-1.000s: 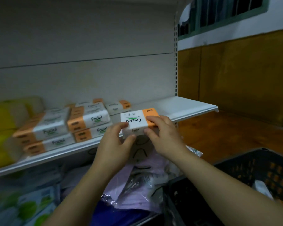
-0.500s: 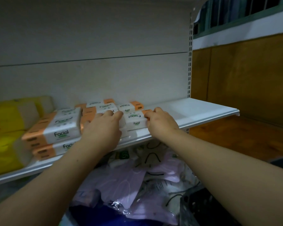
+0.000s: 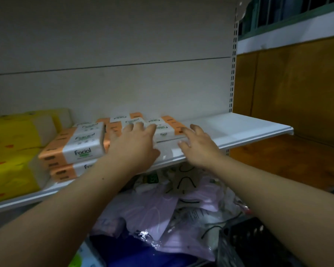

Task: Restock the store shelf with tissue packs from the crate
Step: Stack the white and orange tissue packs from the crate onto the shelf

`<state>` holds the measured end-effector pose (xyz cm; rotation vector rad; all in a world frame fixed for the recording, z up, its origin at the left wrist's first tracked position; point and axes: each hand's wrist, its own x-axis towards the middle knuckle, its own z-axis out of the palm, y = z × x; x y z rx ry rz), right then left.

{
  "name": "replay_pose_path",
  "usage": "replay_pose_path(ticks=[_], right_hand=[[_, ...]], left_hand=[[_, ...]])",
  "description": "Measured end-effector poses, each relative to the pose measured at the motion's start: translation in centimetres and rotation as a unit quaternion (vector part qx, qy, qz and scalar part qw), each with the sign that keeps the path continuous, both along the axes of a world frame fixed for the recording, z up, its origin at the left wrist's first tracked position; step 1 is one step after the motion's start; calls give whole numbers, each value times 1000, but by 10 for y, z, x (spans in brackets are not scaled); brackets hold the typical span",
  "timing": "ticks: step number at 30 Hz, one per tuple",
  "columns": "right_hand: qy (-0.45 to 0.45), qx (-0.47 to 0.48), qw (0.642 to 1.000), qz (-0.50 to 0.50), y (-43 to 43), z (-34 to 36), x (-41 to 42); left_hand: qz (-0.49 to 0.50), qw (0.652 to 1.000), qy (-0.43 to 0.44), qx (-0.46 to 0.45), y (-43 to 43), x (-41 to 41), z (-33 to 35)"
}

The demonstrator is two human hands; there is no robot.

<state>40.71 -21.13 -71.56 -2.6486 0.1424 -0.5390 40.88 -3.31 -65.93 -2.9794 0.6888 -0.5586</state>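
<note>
A white and orange tissue pack (image 3: 165, 130) lies on the white shelf (image 3: 239, 128), pushed in beside a stack of like packs (image 3: 81, 149). My left hand (image 3: 135, 145) rests with straight fingers on the pack's left end and on the neighbouring packs. My right hand (image 3: 196, 145) hovers with spread, relaxed fingers by the pack's orange right end, fingertips touching or just off it. A corner of the black crate (image 3: 249, 241) shows at the bottom right.
Yellow tissue packs (image 3: 12, 151) fill the shelf's left end. The shelf's right part is bare white. Below the shelf lie lilac plastic-wrapped goods (image 3: 162, 212). A perforated upright (image 3: 232, 74) bounds the shelf; a wooden wall (image 3: 297, 93) stands to the right.
Both hands carried the pack up from in front of the shelf, set it down and slid it back beside the stack. The fingers have since loosened and straightened off it.
</note>
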Motion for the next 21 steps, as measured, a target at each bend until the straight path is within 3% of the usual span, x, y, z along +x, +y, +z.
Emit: replay_pose_path(ticks=[4, 8, 11, 15, 21], right_hand=[[-78, 9, 996, -46, -45, -44, -65], [-21, 22, 992, -126, -104, -107, -135], [96, 42, 975, -194, -146, -151, -186], [322, 29, 915, -241, -194, -190, -241], [479, 33, 840, -252, -247, -210, -279]], left_hand=[[-99, 994, -38, -17, -32, -30, -12], [-211, 977, 18, -27, -89, -68, -49], [-268, 958, 97, -25, -133, -94, -96], [-289, 928, 235, -2, -183, -125, -157], [-270, 881, 386, 46, -240, -153, -206]])
